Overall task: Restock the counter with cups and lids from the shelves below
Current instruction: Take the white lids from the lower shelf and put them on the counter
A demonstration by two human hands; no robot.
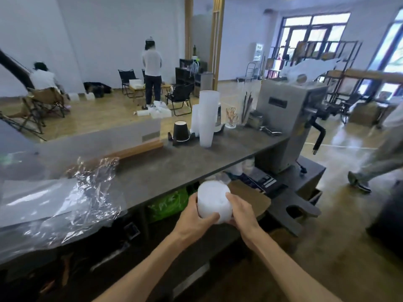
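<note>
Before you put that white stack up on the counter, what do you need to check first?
1. Both hands hold the stack: ok, left hand and right hand grip it from each side.
2. Bare counter in front to set it on: ok.
3. Plastic wrap out of the way: ok, it lies to the left.
4. Tall cups and black cup clear of the path: ok, they stand farther back.
5. Stack is cups or lids: cannot tell, too blurred.
6. Stack free of the shelf below: ok, it is held out in front of the counter edge.
</note>
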